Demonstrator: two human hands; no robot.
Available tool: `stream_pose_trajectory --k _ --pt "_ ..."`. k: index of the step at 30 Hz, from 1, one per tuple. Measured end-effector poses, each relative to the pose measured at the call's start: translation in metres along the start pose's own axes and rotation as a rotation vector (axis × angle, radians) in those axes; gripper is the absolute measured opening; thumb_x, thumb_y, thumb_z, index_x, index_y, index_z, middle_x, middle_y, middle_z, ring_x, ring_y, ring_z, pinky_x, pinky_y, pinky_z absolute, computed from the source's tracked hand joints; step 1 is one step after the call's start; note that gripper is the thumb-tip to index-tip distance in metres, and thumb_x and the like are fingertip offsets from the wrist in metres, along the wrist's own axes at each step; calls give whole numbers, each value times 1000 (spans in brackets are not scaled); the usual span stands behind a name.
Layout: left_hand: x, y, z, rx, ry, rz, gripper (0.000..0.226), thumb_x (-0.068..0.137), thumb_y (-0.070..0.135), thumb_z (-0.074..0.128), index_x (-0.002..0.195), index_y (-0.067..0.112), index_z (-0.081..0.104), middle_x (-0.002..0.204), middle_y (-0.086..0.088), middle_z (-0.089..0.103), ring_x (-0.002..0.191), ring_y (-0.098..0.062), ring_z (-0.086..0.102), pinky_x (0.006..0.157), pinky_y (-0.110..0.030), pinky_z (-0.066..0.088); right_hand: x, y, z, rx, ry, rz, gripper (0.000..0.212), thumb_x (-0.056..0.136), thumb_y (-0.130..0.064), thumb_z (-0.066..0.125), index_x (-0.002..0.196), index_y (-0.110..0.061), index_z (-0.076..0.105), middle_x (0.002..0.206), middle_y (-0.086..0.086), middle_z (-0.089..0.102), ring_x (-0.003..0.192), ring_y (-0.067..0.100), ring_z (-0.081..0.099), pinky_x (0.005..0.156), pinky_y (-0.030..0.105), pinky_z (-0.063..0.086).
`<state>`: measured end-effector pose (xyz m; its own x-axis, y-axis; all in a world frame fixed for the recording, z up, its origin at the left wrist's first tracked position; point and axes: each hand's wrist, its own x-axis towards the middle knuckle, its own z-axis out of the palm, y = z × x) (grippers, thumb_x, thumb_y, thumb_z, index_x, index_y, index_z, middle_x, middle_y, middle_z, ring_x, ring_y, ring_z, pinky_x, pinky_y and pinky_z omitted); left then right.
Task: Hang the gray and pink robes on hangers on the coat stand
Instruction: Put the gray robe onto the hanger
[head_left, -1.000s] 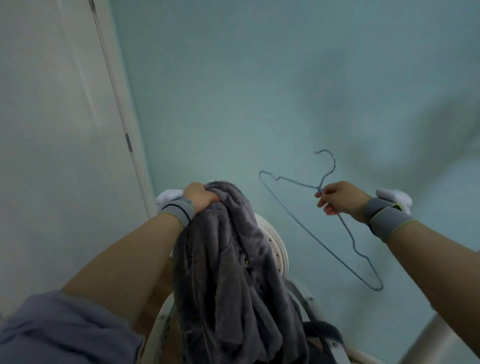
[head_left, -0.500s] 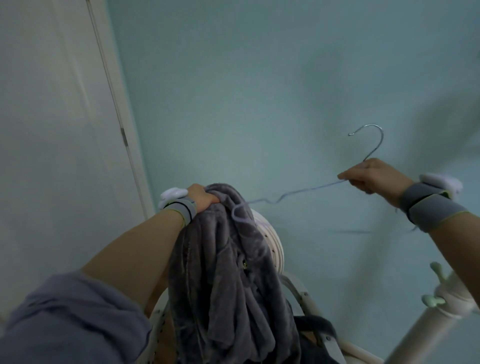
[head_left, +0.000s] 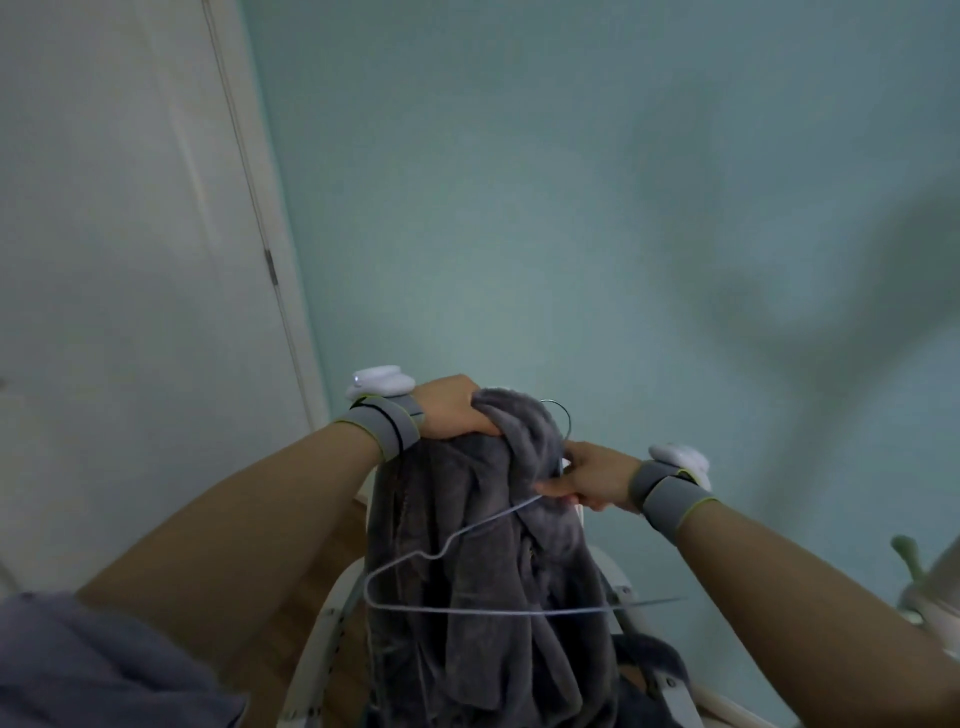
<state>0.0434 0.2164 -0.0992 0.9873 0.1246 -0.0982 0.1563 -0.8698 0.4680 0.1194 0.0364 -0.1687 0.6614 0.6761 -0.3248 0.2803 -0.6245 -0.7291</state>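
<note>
The right hand (head_left: 587, 480) had swung the wire hanger (head_left: 447, 556) in from 3 o'clock, where it was held clear a moment before, and pinched its neck against the gray robe (head_left: 493, 561). The left hand (head_left: 452, 410) was clenched on the robe's bunched top at 12 o'clock. Threading looked about to start. Behind stood a pale teal wall (head_left: 571, 182), a white door (head_left: 104, 208) at 9 o'clock; the coat stand (head_left: 930, 597) showed at 4 o'clock.

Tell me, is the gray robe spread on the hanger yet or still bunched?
Still bunched. The left hand grips the gray robe in a wad; the hanger lies across its front.
</note>
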Motion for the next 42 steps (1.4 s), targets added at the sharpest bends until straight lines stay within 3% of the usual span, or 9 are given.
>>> stream_pose_trajectory --k 2,6,12,17,20,29,34,39,42 --pt "-3 -2 0 41 -27 22 31 80 34 69 56 19 56 65 -2 57 75 -17 53 56 -15 42 2 -5 -2 -127 62 -36 14 85 -32 64 86 -20 60 61 -1 49 47 11 39 38 15 31" --pt "-7 -24 1 345 -20 -59 44 68 37 79 99 8 68 104 -13 70 98 -29 65 82 -31 49 -5 -13 -38 -424 283 -66 30 84 -28 65 106 -7 64 106 13 67 99 26 61 80 26 45" --pt "2 -47 20 306 177 -189 6 81 18 62 86 15 61 107 -17 68 101 -31 64 75 -28 45 -21 -38 -70 -588 445 -57 32 82 -26 65 107 -8 64 112 14 66 106 30 59 79 27 42" --pt "-4 -40 -9 51 374 -108 27 77 14 67 61 18 46 101 -23 66 98 -33 62 69 -26 36 -22 -29 -74 -606 469 51 35 82 -31 64 108 -8 63 114 14 66 108 31 60 83 29 46" --pt "-10 -18 -29 178 372 -2 12 75 17 68 79 8 60 101 -21 67 96 -33 62 70 -28 40 -19 -26 -71 -562 527 91 36 85 -31 60 110 -6 63 117 17 65 110 33 60 87 31 47" --pt "-27 -5 12 -48 -474 -51 28 81 37 67 106 25 59 110 -3 67 95 -20 62 82 -26 51 -30 -33 -78 -249 733 12 19 86 -13 51 95 -2 63 101 22 66 96 35 61 73 31 42" --pt "0 -5 23 143 140 75 60 81 30 68 132 11 42 133 -12 49 121 -26 49 102 -33 41 -35 -58 -55 -44 613 -97 23 85 -15 55 63 -12 50 66 9 49 73 23 47 54 26 33" --pt "9 -16 42 74 212 57 29 88 18 57 112 2 54 120 -18 61 112 -27 57 88 -31 42 -53 -73 -45 180 344 -124 23 88 -9 55 66 -12 50 53 3 54 39 12 50 40 17 41" --pt "1 -33 35 -91 251 68 7 85 2 55 83 7 58 102 -21 66 98 -20 58 81 -31 42 -66 -73 -58 245 29 -166 10 94 -11 50 85 -16 52 63 6 66 46 11 64 51 19 53"
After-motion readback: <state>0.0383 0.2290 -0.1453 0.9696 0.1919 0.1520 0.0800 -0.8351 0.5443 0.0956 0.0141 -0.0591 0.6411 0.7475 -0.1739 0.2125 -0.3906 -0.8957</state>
